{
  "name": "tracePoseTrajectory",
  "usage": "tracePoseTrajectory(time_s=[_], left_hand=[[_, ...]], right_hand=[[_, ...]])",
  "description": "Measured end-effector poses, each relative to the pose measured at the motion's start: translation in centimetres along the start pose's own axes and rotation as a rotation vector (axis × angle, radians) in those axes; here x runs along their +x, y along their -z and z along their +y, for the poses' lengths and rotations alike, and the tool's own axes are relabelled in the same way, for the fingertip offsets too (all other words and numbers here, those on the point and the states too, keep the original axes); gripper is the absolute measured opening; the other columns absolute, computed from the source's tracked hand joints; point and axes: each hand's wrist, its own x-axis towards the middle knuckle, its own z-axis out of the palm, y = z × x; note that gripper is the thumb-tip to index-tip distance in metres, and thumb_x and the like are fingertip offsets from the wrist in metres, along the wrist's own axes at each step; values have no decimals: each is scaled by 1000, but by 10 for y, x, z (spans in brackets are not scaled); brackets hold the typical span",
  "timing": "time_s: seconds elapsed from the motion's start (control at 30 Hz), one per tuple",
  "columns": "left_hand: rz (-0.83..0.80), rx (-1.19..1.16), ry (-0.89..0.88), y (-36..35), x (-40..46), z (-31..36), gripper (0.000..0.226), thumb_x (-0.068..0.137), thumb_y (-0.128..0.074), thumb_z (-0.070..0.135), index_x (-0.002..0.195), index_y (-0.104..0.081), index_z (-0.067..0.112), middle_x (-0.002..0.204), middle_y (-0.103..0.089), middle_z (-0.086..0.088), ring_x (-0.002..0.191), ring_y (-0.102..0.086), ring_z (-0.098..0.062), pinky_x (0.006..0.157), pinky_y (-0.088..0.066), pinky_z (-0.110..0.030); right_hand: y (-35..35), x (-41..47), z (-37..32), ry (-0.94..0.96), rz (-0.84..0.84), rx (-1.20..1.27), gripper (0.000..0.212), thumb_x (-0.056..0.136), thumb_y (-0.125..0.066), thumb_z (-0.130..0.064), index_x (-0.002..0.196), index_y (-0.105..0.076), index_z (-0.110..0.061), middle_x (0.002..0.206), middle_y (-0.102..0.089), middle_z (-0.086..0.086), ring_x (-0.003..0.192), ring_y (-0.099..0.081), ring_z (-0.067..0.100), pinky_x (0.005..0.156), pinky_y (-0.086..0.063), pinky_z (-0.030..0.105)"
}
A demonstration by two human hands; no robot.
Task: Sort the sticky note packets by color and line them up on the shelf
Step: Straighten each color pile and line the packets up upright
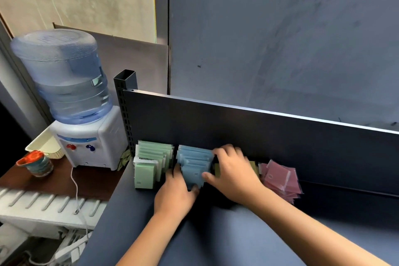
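On the dark grey shelf, a row of green sticky note packets stands upright at the far left against the back panel. Right of it stands a row of blue packets. My left hand presses the row's front left, thumb under the front packet. My right hand holds the right side of the blue row, fingers along its back. Yellow-olive packets peek out behind my right hand, mostly hidden. A loose pile of pink packets lies further right.
The shelf's dark back panel rises behind the packets, with a perforated upright post at its left end. Left of the shelf, a water dispenser, a glass cup and a cream tray sit on a brown table.
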Motion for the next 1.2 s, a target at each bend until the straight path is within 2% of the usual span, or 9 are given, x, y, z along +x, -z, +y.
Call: tracePoseTrajectory(time_s=[0.07, 0.13, 0.27, 0.4, 0.63, 0.77, 0.93, 1.03, 1.2], left_hand=[[3, -9, -8, -2, 1, 1, 73, 84, -65, 51, 144, -36, 22, 129, -50, -6, 107, -66, -33, 75, -59, -43], [7, 1, -4, -2, -1, -1, 75, 86, -64, 48, 147, -33, 17, 131, -49, -8, 108, -66, -33, 75, -58, -42], [57, 129, 48, -1, -17, 0, 76, 92, -65, 45, 148, -27, 10, 133, -44, -11, 104, -70, -29, 67, -53, -33], [102, 257, -4, -7, -39, 2, 46, 88, -70, 44, 108, -37, 18, 108, -47, -4, 74, -73, -23, 50, -55, -35], [96, 261, -43, -17, -34, 21, 24, 96, -55, 44, 101, -45, 22, 99, -65, 4, 90, -69, -23, 66, -57, -38], [112, 206, -39, -21, -17, 31, 24, 95, -58, 41, 105, -50, 21, 103, -68, 2, 94, -69, -26, 64, -54, -37], [96, 159, -12, -19, -32, 31, 17, 95, -56, 43, 94, -50, 27, 88, -65, 6, 82, -67, -22, 61, -53, -36], [83, 73, 19, -16, -44, 25, 15, 97, -56, 43, 91, -51, 30, 80, -62, 6, 74, -62, -15, 57, -45, -33], [-12, -291, 99, -5, -54, 20, 16, 102, -54, 42, 91, -62, 32, 79, -69, 7, 73, -66, -7, 66, -49, -28]], right_hand=[[13, -6, 24, 28, 52, 23, 51, 87, -60, -54, 126, -63, -22, 122, -59, 3, 110, -56, 32, 87, -54, 46], [25, -9, 49, 64, 46, -29, 42, 88, -53, -48, 119, -67, -23, 117, -60, 1, 105, -60, 32, 82, -55, 44], [39, -11, 89, -21, -226, -43, 67, 88, -64, -62, 144, -57, -27, 141, -54, -3, 127, -53, 24, 107, -47, 38], [34, -18, 90, 30, -319, -20, 94, 72, -67, -80, 153, -43, -39, 144, -50, -9, 131, -48, 21, 109, -44, 41], [18, -21, 87, 27, -226, -7, 81, 75, -74, -66, 145, -50, -34, 136, -53, -5, 127, -50, 23, 102, -45, 38], [21, -21, 99, 13, -219, 102, 76, 73, -70, -66, 141, -51, -37, 133, -52, -10, 125, -50, 18, 103, -45, 35], [27, -25, 102, 80, -192, 197, 72, 75, -71, -65, 137, -53, -34, 131, -54, -12, 123, -49, 14, 101, -43, 30], [25, -40, 92, 217, -189, 201, 66, 77, -70, -65, 132, -54, -30, 126, -53, -8, 119, -49, 17, 101, -44, 35], [-4, -73, 64, 482, -243, 79, 69, 77, -65, -70, 126, -51, -24, 123, -54, -2, 112, -47, 25, 94, -44, 43]])
